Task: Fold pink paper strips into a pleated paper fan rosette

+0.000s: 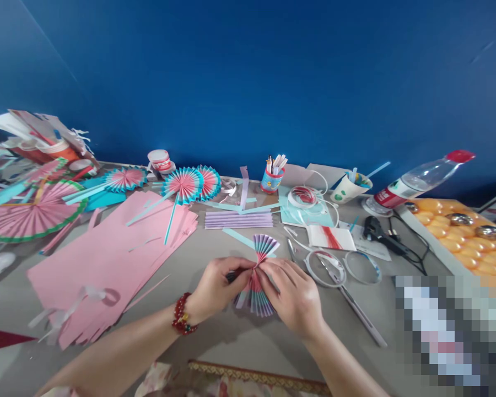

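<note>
Patterned cloth (231, 383) with a gold-coloured braided edge lies nearest the camera, at the near side of the grey table (223, 344). Just beyond it, a pleated paper piece (265, 246) in lilac, pink and blue is held at the middle of the work area. Its waist is pinched between both hands; the upper end spreads as a small fan, and the lower end flares out below the hands. Left hand (217, 286): fingers closed, gripping the waist from the left; a red beaded bracelet (182, 317) is on that wrist. Right hand (293, 295): fingers closed, gripping the same waist from the right. Whether the lower pleats touch the table cannot be determined.

Directly behind the hands lie a light blue strip (238, 238) and a folded lilac paper (238, 219). To the left is a spread stack of pink paper (103, 259), with two round pleated fans (182, 186) near its far end. To the right of the right hand are two ring-shaped coils (361, 268) and a slender tool (366, 320). Farther back stand a pencil cup (273, 181), a paper cup (346, 189) and a tilted plastic bottle (421, 179).
</note>
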Demonstrator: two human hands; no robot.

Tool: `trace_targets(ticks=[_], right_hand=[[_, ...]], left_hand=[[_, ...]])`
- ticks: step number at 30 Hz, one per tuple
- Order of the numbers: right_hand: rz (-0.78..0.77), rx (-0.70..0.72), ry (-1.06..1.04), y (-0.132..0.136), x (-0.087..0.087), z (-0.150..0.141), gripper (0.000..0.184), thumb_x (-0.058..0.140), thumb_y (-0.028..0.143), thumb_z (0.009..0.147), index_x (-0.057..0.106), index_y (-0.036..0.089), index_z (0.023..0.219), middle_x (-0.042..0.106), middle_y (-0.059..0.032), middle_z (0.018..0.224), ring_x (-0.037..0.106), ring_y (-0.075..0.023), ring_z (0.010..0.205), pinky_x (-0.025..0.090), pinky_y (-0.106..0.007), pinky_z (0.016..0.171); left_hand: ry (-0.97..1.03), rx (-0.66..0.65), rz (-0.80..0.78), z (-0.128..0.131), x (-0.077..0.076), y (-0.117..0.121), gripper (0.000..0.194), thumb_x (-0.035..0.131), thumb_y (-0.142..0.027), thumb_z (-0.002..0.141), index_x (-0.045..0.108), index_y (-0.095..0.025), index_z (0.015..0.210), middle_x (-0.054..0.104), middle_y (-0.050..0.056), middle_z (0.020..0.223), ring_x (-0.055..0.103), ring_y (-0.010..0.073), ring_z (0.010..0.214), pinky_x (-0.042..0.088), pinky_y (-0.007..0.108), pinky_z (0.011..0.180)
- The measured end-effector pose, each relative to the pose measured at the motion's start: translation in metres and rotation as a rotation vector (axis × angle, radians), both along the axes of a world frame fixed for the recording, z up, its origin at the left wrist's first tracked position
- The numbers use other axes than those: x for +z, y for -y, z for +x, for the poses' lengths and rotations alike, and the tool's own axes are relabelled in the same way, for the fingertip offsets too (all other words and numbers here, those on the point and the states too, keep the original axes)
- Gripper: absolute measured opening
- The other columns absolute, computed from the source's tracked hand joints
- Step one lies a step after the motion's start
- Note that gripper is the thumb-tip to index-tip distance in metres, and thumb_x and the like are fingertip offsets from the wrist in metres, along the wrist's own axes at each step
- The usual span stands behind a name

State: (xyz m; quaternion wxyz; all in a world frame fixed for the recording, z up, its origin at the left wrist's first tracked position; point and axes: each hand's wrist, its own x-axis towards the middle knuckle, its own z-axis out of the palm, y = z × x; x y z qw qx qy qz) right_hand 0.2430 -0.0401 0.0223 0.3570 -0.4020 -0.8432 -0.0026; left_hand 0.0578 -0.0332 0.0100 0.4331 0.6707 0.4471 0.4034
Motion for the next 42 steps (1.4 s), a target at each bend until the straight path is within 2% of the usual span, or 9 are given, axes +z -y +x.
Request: trace_targets(ticks=[5,11,15,19,26,30,42], right_hand=[[0.006,-0.028,-0.003,0.002,-0.002,-0.004,0.012,0.06,0.01,0.088,0.06,0.017,0.098,0.071,-0.0069,0.089,0.066,-0.0207,0.08,0.052,-0.034,0.077],[-0.006,-0.022,-0.029,0.001,-0.001,-0.006,0.013,0.059,0.01,0.087,0.059,0.019,0.096,0.07,-0.0059,0.087,0.065,-0.0202,0.079,0.052,-0.033,0.075],[-0.037,-0.003,-0.062,0.0,-0.001,-0.004,0.015,0.057,0.009,0.087,0.059,0.02,0.097,0.07,-0.0058,0.088,0.065,-0.0201,0.08,0.053,-0.034,0.076],[-0.082,0.022,-0.106,-0.001,0.0,-0.002,0.015,0.056,0.009,0.087,0.059,0.02,0.096,0.069,-0.0051,0.088,0.064,-0.0198,0.082,0.052,-0.034,0.078],[-0.248,0.002,-0.196,-0.002,0.003,-0.002,0.012,0.053,0.014,0.09,0.06,0.022,0.085,0.069,-0.0027,0.083,0.063,-0.0173,0.077,0.049,-0.03,0.075],[-0.267,-0.001,-0.232,-0.002,0.004,-0.002,0.011,0.053,0.017,0.09,0.061,0.022,0.084,0.07,-0.0022,0.083,0.065,-0.0168,0.077,0.05,-0.029,0.075],[-0.333,0.019,-0.232,-0.004,0.005,0.0,0.009,0.055,0.019,0.092,0.061,0.022,0.085,0.068,-0.0023,0.083,0.063,-0.0169,0.079,0.049,-0.029,0.075]], left_hand=[[-0.051,-0.008,0.08,-0.002,0.001,0.002,0.019,0.058,-0.014,0.085,0.074,-0.018,0.095,0.077,0.003,0.082,0.07,0.0146,0.074,0.052,0.02,0.069],[-0.041,-0.025,0.06,-0.001,0.004,0.002,0.021,0.057,-0.013,0.084,0.074,-0.018,0.095,0.076,0.002,0.081,0.069,0.0135,0.073,0.051,0.02,0.07],[-0.031,-0.026,0.004,-0.001,0.004,0.0,0.019,0.056,-0.014,0.085,0.075,-0.018,0.086,0.075,0.002,0.079,0.067,0.0135,0.072,0.05,0.02,0.069],[0.003,-0.034,-0.061,-0.001,0.001,-0.002,0.018,0.057,-0.017,0.085,0.075,-0.016,0.088,0.075,0.003,0.081,0.065,0.0141,0.073,0.049,0.021,0.07],[0.227,-0.051,-0.317,0.0,-0.006,-0.004,0.024,0.061,-0.032,0.086,0.074,-0.012,0.091,0.072,0.006,0.078,0.062,0.0142,0.067,0.048,0.022,0.062],[0.281,-0.069,-0.379,0.0,-0.007,-0.005,0.028,0.063,-0.038,0.084,0.074,-0.012,0.09,0.071,0.006,0.076,0.061,0.0136,0.065,0.048,0.022,0.06],[0.096,-0.069,-0.219,-0.002,-0.005,-0.004,0.021,0.057,-0.024,0.087,0.075,-0.014,0.089,0.073,0.005,0.077,0.063,0.0143,0.07,0.048,0.021,0.064]])
